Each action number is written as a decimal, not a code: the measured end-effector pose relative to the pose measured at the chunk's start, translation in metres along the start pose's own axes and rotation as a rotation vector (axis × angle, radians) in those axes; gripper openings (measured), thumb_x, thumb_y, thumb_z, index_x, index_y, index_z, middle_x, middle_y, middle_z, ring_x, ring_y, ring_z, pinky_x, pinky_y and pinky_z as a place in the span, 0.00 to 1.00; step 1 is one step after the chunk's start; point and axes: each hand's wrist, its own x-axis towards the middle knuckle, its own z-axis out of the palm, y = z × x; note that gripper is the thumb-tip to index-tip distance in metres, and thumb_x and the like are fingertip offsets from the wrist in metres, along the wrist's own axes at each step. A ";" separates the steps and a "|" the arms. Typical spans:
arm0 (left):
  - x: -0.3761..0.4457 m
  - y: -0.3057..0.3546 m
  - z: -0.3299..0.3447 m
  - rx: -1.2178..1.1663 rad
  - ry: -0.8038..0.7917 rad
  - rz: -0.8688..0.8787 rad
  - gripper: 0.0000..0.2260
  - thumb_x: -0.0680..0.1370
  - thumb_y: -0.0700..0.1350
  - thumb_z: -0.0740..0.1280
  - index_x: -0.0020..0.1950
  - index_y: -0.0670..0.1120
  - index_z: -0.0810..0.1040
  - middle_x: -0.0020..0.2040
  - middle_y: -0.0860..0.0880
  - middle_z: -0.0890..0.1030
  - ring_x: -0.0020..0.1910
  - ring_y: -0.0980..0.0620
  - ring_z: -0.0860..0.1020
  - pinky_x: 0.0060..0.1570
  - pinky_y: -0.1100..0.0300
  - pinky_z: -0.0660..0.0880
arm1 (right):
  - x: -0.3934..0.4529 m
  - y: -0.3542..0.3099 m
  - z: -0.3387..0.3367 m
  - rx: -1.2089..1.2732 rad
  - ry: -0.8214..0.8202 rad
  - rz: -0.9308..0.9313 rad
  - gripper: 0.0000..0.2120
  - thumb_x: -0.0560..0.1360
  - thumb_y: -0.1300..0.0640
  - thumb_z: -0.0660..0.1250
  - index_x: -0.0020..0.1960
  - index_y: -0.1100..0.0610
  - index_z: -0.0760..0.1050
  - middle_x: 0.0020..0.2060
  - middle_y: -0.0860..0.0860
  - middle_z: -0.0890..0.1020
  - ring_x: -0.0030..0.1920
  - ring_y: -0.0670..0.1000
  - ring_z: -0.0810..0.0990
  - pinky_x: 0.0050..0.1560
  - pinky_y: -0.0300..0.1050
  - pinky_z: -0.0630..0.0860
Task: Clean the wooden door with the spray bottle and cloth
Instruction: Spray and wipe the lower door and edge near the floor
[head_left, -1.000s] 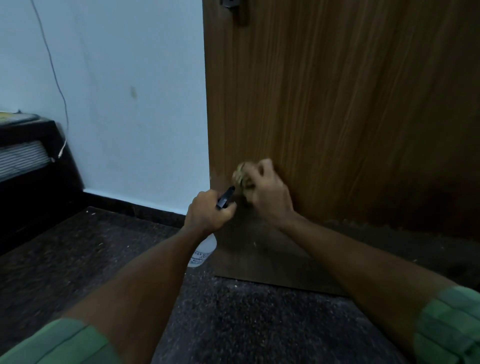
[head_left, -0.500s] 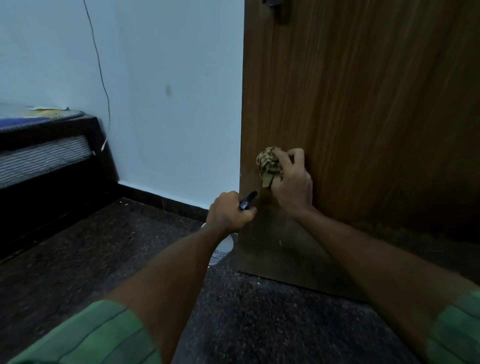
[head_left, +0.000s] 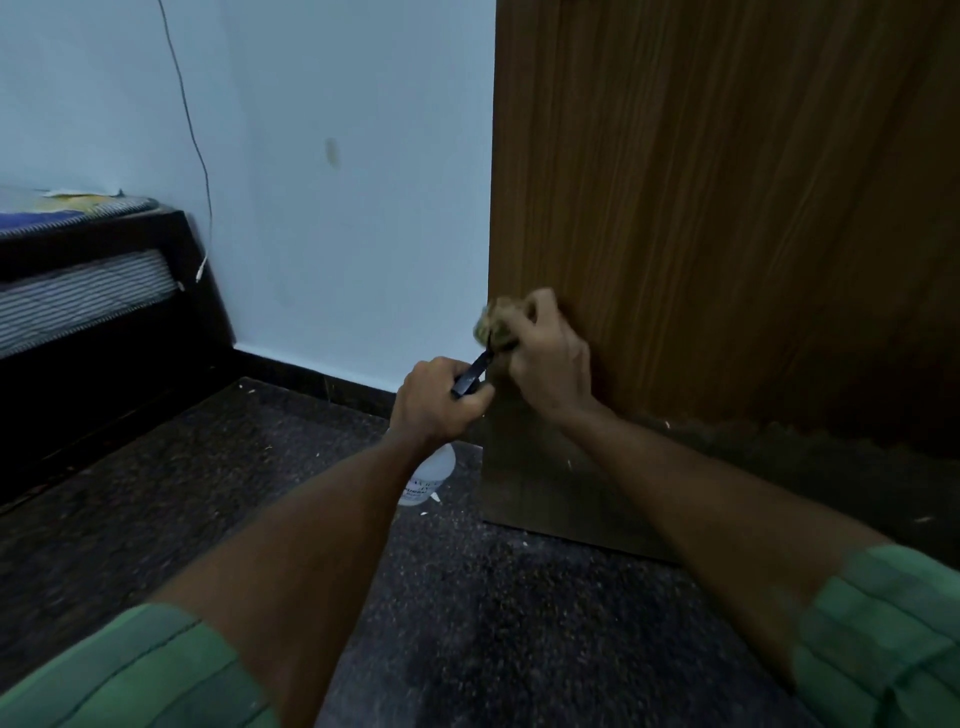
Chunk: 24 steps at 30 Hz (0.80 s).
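Wooden brown door (head_left: 727, 208) is wiped near its lower left edge by a crumpled tan cloth (head_left: 493, 326) pinched in the right hand (head_left: 545, 358); just below, the white spray bottle (head_left: 428, 480) is clasped in the left hand (head_left: 434, 402), nozzle toward the cloth.

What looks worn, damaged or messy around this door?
The wooden door has a rough, ragged band along its lower part, as if worn. Pale specks litter the dark floor near its corner, and the wall bears a small stain.

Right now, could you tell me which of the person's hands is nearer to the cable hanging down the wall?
Left. The left hand, gripping the spray bottle, is closer to the cable; the right hand holds the cloth against the door, farther away.
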 end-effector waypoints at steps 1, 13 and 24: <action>-0.002 -0.001 -0.002 0.010 0.015 0.006 0.21 0.76 0.50 0.70 0.27 0.49 0.64 0.23 0.52 0.67 0.23 0.51 0.64 0.29 0.58 0.59 | 0.014 -0.004 -0.001 0.026 0.105 0.041 0.19 0.73 0.62 0.70 0.63 0.53 0.78 0.57 0.54 0.73 0.46 0.52 0.78 0.37 0.39 0.70; -0.015 -0.016 0.002 0.018 -0.068 -0.014 0.21 0.77 0.47 0.71 0.28 0.50 0.66 0.24 0.52 0.70 0.24 0.52 0.66 0.29 0.60 0.59 | -0.028 0.004 0.029 -0.194 -0.130 -0.100 0.25 0.69 0.63 0.73 0.65 0.52 0.77 0.58 0.55 0.75 0.42 0.54 0.78 0.38 0.48 0.77; -0.033 -0.040 0.028 0.113 -0.276 -0.133 0.18 0.76 0.52 0.74 0.31 0.51 0.70 0.29 0.51 0.74 0.29 0.51 0.73 0.35 0.57 0.66 | -0.042 0.019 0.026 -0.209 -0.142 -0.145 0.24 0.71 0.59 0.70 0.67 0.52 0.76 0.61 0.58 0.76 0.49 0.56 0.76 0.47 0.51 0.70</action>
